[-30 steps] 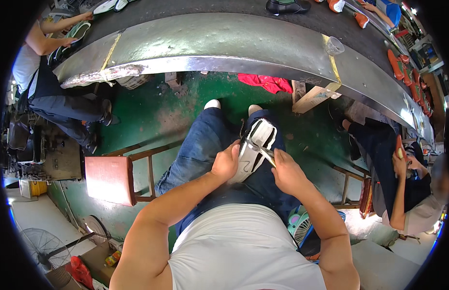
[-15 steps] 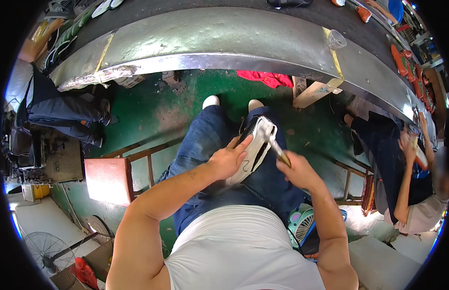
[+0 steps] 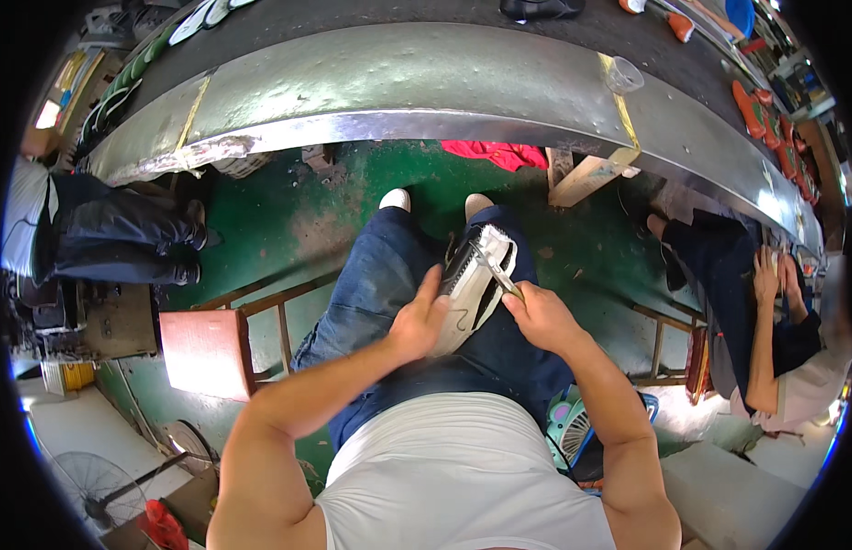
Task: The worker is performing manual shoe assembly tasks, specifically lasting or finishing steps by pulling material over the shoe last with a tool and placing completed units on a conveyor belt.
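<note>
A white and black shoe point(image 3: 464, 304) lies on the person's blue pants point(image 3: 357, 284). The left hand point(image 3: 420, 321) touches the shoe's left side, but I cannot tell if it grips it. The right hand point(image 3: 541, 316), just right of the shoe, is wrapped around a tool point(image 3: 499, 276), whose metal head is at the shoe's far half. A brown-pink stool point(image 3: 204, 353) stands left of the shoe. Past the shoe are a red cloth point(image 3: 501, 154) and a long metal counter point(image 3: 380, 73).
</note>
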The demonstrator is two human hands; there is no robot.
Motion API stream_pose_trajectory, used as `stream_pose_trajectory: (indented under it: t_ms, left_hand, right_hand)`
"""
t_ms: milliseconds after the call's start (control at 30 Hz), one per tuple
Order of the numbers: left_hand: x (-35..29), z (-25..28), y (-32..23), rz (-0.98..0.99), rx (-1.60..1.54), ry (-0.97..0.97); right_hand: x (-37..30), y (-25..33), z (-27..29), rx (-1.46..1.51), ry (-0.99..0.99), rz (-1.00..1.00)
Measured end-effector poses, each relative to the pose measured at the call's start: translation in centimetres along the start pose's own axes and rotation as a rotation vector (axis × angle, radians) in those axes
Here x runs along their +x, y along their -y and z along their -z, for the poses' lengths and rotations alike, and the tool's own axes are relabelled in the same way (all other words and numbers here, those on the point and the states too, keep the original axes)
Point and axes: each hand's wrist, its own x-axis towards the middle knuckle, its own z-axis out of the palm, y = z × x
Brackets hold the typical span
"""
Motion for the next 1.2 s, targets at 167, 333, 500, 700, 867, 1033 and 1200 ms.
stream_pose_trajectory:
  t_ms: [167, 333, 500, 700, 867, 1033, 1200]
  left_hand:
    - [-0.2, -0.1, -0.9, 0.332, -0.355, -0.068]
    - [-0.5, 0.7, -0.4, 0.303, -0.418, 0.045]
    - [-1.4, 2.2, -1.1, 0.281, -0.399, 0.177]
    - [-0.8, 2.7, -1.4, 0.287, -0.293, 0.342]
    - [-0.5, 2.6, -0.5, 0.308, -0.347, 0.327]
    - [-0.4, 2.9, -0.7, 0.211, -0.236, 0.267]
    - [0.1, 8.3, -3.6, 0.087, -0.062, 0.137]
  right_hand:
    - [-2.0, 1.2, -2.7, 0.207, -0.054, 0.035]
    - [-2.6, 2.3, -2.5, 0.230, 0.037, 0.005]
    - [-3.3, 2.6, -2.1, 0.240, 0.122, -0.046]
    - [-2.8, 0.8, -3.0, 0.283, -0.200, 0.060]
    - [-0.9, 2.1, -1.1, 0.420, 0.006, -0.102]
    - [-1.8, 0.8, -4.1, 0.293, 0.048, -0.056]
    - [-2.6, 1.8, -4.0, 0.439, -0.091, 0.015]
